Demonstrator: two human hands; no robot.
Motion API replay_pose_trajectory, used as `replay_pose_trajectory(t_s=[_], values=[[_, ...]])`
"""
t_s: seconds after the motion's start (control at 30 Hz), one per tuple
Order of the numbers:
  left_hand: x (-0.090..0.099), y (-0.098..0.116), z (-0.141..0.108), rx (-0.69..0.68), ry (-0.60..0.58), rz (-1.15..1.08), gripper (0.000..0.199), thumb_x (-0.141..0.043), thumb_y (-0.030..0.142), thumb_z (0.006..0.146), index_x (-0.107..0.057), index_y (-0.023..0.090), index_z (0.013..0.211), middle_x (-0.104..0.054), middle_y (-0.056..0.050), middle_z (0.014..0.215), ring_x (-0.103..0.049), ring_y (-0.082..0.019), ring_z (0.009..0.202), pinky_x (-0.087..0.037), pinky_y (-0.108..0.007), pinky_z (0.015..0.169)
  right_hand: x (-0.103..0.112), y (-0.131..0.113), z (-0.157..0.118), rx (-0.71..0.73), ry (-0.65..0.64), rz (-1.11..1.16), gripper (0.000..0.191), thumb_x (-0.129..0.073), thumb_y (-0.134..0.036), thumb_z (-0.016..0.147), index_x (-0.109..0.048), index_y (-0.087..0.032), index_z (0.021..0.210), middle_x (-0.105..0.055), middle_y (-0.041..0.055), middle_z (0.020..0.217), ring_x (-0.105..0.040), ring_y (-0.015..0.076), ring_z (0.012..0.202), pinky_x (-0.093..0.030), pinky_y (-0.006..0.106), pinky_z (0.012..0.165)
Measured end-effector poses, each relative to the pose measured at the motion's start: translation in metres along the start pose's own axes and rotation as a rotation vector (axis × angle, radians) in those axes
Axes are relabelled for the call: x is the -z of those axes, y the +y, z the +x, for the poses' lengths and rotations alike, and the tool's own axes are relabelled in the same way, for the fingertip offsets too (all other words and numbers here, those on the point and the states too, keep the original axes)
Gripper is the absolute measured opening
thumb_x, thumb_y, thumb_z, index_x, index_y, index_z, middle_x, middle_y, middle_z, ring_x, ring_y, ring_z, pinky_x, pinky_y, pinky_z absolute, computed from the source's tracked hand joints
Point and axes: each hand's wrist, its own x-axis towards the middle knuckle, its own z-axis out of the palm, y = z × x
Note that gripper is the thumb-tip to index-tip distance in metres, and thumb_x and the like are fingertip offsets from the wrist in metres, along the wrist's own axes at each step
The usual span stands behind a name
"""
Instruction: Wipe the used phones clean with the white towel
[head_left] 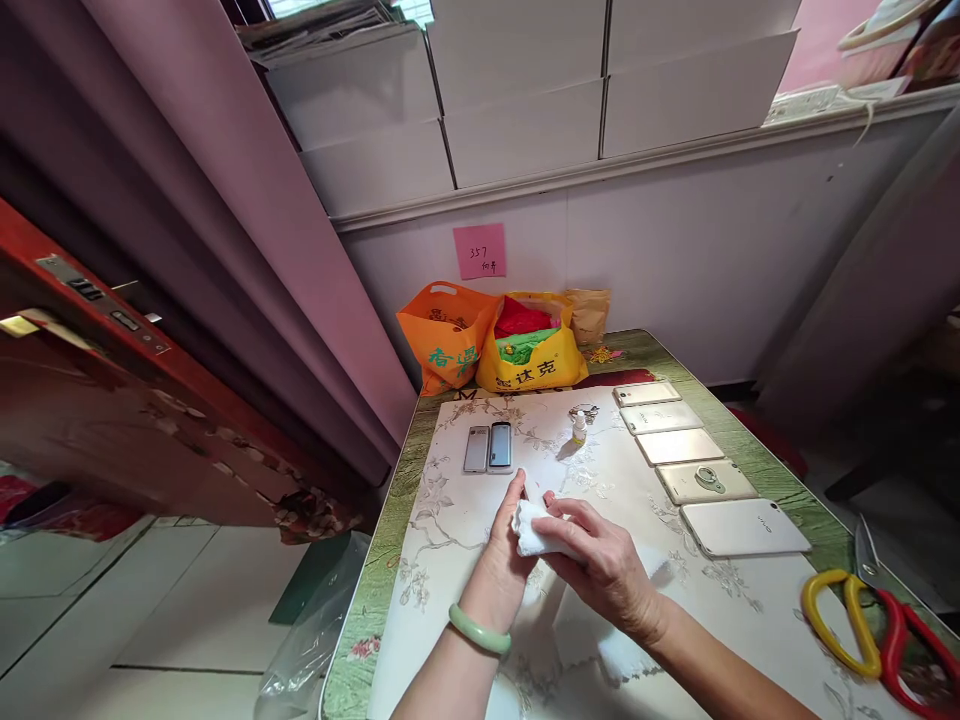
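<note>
My left hand, with a pale green bangle on the wrist, is closed around a thin, light-coloured flat object; most of it is hidden by fingers and cloth, so I cannot make out its kind. A white cloth with a scalloped edge is gripped in my right hand and pressed against that object. Beyond my hands, two small mobile phones, a silver one and a dark-framed one, lie side by side. A small white bottle stands upright to their right.
Several smartphones, the nearest a white one, lie in a column along the right. Scissors with yellow and red handles rest at the right edge. An orange bag and a yellow bag stand at the back. Another white cloth lies near my right forearm.
</note>
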Motion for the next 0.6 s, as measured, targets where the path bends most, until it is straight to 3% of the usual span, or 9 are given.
replay_pose_trajectory(t_s=[0.13,0.2,0.3,0.37,0.47,0.6], values=[[-0.004,0.004,0.015,0.138,0.149,-0.087,0.041,-0.076,0.048,0.077,-0.067,0.018,0.103,-0.071,-0.009,0.088,-0.071,-0.025,0.087,-0.056,-0.039,0.089,0.000,-0.002,-0.011,0.010,-0.122,-0.045,0.023,-0.054,-0.022,0.099,-0.067,-0.026,0.117,-0.068,0.0086,0.106,-0.071,0.0179,0.092,-0.058,0.026,0.076],[-0.008,0.009,0.025,0.225,0.238,-0.222,0.030,-0.075,0.043,0.078,-0.063,0.019,0.092,-0.069,-0.008,0.081,-0.072,-0.024,0.082,-0.058,-0.039,0.083,0.005,0.000,-0.021,0.000,-0.211,-0.070,0.023,-0.052,-0.022,0.099,-0.068,-0.028,0.114,-0.069,0.0072,0.104,-0.070,0.0158,0.082,-0.057,0.025,0.071],[-0.010,0.018,0.032,0.213,0.201,-0.357,0.024,-0.070,0.037,0.082,-0.060,0.018,0.090,-0.072,-0.014,0.089,-0.072,-0.027,0.090,-0.059,-0.042,0.084,0.017,0.009,-0.031,-0.051,-0.280,-0.098,0.023,-0.051,-0.024,0.099,-0.068,-0.029,0.114,-0.069,0.0061,0.101,-0.068,0.0150,0.076,-0.056,0.025,0.067],[-0.010,0.024,0.030,0.193,0.139,-0.383,0.022,-0.066,0.035,0.084,-0.061,0.015,0.094,-0.072,-0.016,0.092,-0.071,-0.029,0.095,-0.058,-0.048,0.088,0.026,0.016,-0.032,-0.128,-0.238,-0.079,0.023,-0.054,-0.026,0.098,-0.067,-0.028,0.118,-0.069,0.0067,0.103,-0.069,0.0154,0.079,-0.057,0.025,0.069],[-0.008,0.026,0.027,0.199,0.099,-0.346,0.023,-0.063,0.028,0.086,-0.064,0.013,0.103,-0.073,-0.012,0.091,-0.072,-0.025,0.087,-0.057,-0.051,0.090,0.037,0.024,-0.023,-0.260,-0.054,-0.049,0.025,-0.060,-0.030,0.096,-0.067,-0.026,0.119,-0.069,0.0081,0.106,-0.070,0.0188,0.090,-0.058,0.028,0.077],[-0.005,0.017,0.027,0.244,0.162,-0.227,0.029,-0.070,0.032,0.084,-0.065,0.010,0.103,-0.071,-0.009,0.080,-0.067,-0.018,0.066,-0.059,-0.034,0.069,0.043,0.021,-0.005,-0.366,0.144,-0.019,0.024,-0.064,-0.031,0.093,-0.067,-0.026,0.116,-0.069,0.0080,0.107,-0.068,0.0222,0.098,-0.058,0.033,0.083]])
